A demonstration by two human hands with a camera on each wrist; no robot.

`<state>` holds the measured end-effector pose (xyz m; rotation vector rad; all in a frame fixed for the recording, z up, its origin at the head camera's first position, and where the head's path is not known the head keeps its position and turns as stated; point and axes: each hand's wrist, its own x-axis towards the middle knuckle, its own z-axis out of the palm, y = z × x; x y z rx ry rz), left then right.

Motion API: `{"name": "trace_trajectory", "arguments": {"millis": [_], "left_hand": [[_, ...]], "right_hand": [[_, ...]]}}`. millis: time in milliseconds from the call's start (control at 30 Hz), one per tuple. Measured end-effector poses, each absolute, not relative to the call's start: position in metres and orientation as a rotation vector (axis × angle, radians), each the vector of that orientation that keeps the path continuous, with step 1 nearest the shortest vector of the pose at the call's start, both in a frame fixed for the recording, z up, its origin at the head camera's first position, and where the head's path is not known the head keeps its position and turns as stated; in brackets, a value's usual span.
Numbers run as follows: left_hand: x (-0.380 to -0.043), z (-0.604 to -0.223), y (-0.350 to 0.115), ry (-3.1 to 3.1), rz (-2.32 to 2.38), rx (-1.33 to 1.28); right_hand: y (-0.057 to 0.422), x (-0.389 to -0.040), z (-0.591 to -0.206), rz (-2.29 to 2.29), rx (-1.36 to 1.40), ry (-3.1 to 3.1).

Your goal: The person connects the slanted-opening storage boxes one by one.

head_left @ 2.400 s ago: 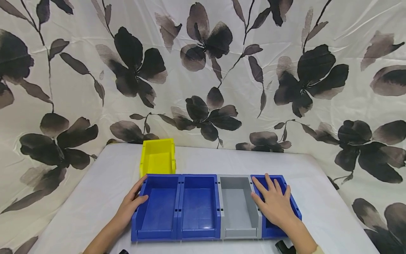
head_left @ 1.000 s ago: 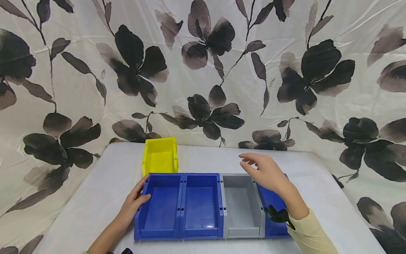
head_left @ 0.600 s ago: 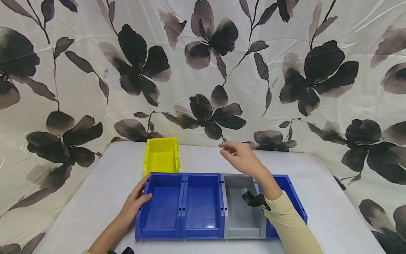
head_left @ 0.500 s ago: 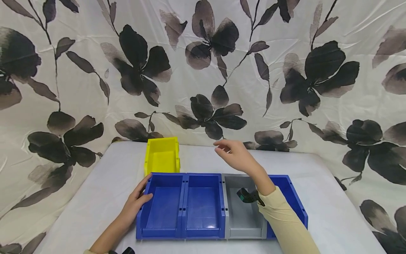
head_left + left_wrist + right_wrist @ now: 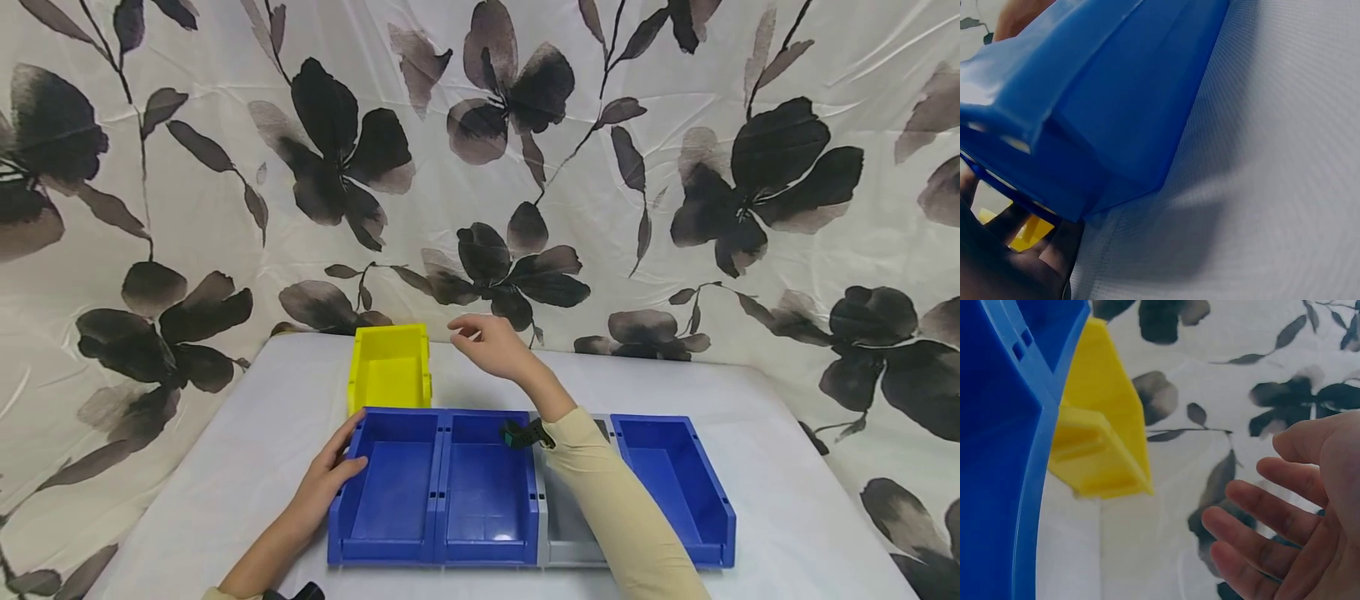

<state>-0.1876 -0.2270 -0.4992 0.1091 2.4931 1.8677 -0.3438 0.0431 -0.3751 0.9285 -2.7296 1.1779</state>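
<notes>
A row of joined plastic storage bins lies on the table: a left blue bin (image 5: 393, 492), a second blue bin (image 5: 487, 500), a grey bin (image 5: 564, 508) and a right blue bin (image 5: 671, 483). My left hand (image 5: 318, 483) grips the left blue bin at its outer left wall, thumb on the rim and fingers round the back corner. My right hand (image 5: 491, 346) is in the air beyond the row, fingers loosely bent and holding nothing. To its left, a yellow bin (image 5: 390, 367) stands behind the left blue bin; it also shows beside the open fingers in the right wrist view.
The bins stand on a white-covered table (image 5: 217, 467). Behind rises a white cloth (image 5: 420, 192) with dark flowers. My right sleeve (image 5: 622, 508) crosses over the grey bin and hides part of it. A black wrist device (image 5: 525, 433) hangs over the second blue bin.
My right hand has lifted off the right blue bin and travelled left and away, over the back of the row towards the yellow bin. The left hand keeps its hold; the bins keep their arrangement.
</notes>
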Motion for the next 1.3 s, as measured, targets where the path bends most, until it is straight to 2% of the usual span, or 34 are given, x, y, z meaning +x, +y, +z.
{"name": "trace_trajectory", "arguments": {"millis": [267, 567, 1000, 1300], "left_hand": [[-0.189, -0.499, -0.227, 2.491, 1.881, 0.12], [-0.19, -0.501, -0.227, 2.495, 1.869, 0.118], [-0.185, -0.502, -0.228, 2.488, 1.859, 0.108], [-0.187, -0.504, -0.23, 2.493, 1.864, 0.101]], "right_hand": [[0.02, -0.367, -0.397, 1.375, 0.785, -2.713], [-0.005, -0.382, -0.421, 1.762, 0.473, -2.74], [-0.022, -0.38, -0.45, 2.216, 0.114, -2.591], [-0.03, -0.381, -0.455, 2.303, 0.019, -2.627]]}}
